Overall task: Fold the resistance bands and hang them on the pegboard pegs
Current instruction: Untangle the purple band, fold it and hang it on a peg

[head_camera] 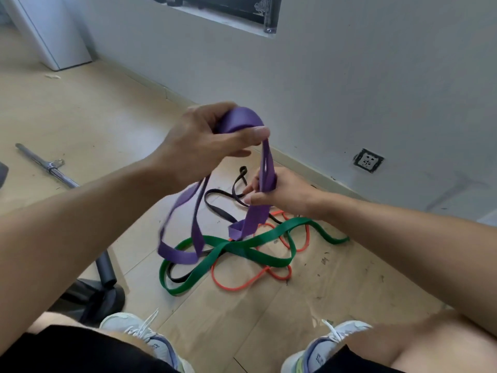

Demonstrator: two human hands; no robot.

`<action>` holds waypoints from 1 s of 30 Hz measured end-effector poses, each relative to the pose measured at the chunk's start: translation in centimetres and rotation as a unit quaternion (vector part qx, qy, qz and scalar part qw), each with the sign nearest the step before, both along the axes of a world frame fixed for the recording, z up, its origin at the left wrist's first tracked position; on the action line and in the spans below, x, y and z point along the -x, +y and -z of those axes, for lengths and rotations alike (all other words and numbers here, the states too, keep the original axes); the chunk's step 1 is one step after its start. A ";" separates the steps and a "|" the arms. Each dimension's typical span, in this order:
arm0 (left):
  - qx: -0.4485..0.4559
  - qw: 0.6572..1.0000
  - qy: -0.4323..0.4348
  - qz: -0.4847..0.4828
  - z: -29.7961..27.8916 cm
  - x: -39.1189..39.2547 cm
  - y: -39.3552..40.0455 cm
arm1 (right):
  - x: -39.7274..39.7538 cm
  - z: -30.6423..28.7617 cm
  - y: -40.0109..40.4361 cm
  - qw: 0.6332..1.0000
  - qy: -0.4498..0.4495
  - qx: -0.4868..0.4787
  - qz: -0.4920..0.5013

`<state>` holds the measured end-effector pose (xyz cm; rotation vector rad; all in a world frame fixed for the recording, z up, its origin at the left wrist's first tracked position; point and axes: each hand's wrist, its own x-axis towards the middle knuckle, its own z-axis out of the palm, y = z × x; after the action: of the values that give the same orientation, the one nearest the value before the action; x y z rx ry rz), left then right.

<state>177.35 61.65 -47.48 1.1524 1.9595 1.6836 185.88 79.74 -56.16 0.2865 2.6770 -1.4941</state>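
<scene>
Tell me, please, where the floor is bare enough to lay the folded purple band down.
Bare floor lies right of the green band, toward the wall, and between the metal bar and the skirting. It is crowded centrally, where green, orange and black bands tangle.

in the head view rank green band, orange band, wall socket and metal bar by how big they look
1. green band, the widest sprawl on the floor
2. orange band, thinner, partly under the green
3. metal bar, though its end is cut off by an arm, so this is unsure
4. wall socket, smallest
</scene>
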 end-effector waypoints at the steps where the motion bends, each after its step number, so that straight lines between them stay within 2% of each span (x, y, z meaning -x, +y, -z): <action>1: -0.001 1.000 0.002 -0.011 0.0 0.2 -0.2 | 0.2 -0.1 0.3 1.000 0.001 0.020 0.013; 5: 0.022 0.997 0.026 -0.072 0.5 2.0 -1.5 | 0.7 -1.6 1.5 0.996 0.032 -0.015 0.077; 8: 0.098 0.987 0.074 -0.100 1.2 3.5 -2.2 | 0.6 -3.6 1.9 0.989 0.100 0.003 0.111; 12: 0.178 0.979 0.081 -0.062 2.0 2.9 -1.9 | 0.4 -6.7 0.4 0.983 0.172 -0.006 0.067; 15: 0.190 0.971 0.142 -0.016 2.4 2.5 -1.4 | 0.1 -7.5 -0.8 0.991 0.134 -0.017 0.004; 19: 0.122 0.990 0.065 -0.010 1.7 2.5 -1.4 | -0.8 -5.2 0.0 0.997 0.036 0.008 -0.061; 22: 0.113 0.993 0.021 0.019 1.0 1.5 -1.3 | -1.2 -3.5 0.0 0.997 0.009 0.050 -0.052; 26: 0.115 0.993 -0.008 -0.009 0.2 1.2 -0.9 | -0.9 -3.4 -0.4 0.997 0.013 -0.008 -0.079; 30: 0.135 0.988 0.050 -0.064 -0.7 0.9 -1.1 | -0.5 -2.0 -0.3 0.999 -0.010 0.017 -0.041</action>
<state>176.47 60.53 -46.80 1.0471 2.2825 1.3841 186.38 79.40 -54.12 0.1853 2.6111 -1.5022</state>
